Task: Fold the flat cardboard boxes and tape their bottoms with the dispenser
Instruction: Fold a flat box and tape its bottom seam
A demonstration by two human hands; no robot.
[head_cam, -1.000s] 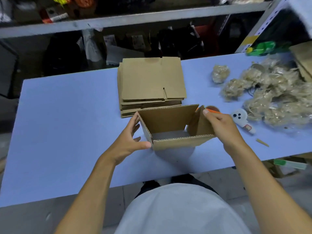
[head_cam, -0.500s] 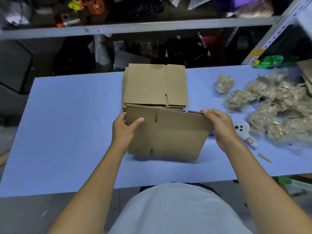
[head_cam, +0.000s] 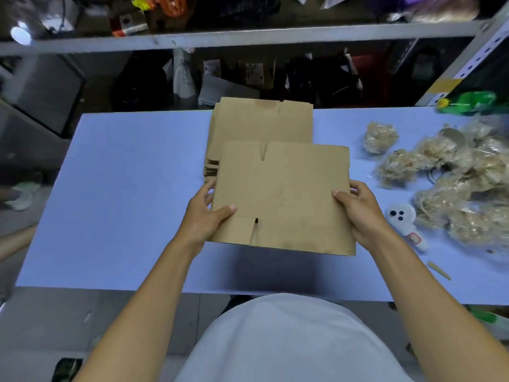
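Head view, single camera: you look forward and steeply down from above your own torso onto the pale blue rectangular tabletop [head_cam: 124,202], close range. Beyond the tabletop's far edge, the grey metal shelf rack [head_cam: 248,40]; nearest you, floor.

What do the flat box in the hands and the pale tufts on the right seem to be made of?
Box: brown corrugated cardboard, matte; the stack behind shows layered edges, and the panel has cut flap slits.
Tufts: probably straw-like fibre in clear plastic wrap; pale tan strands with a glossy sheen. Blur leaves this uncertain.
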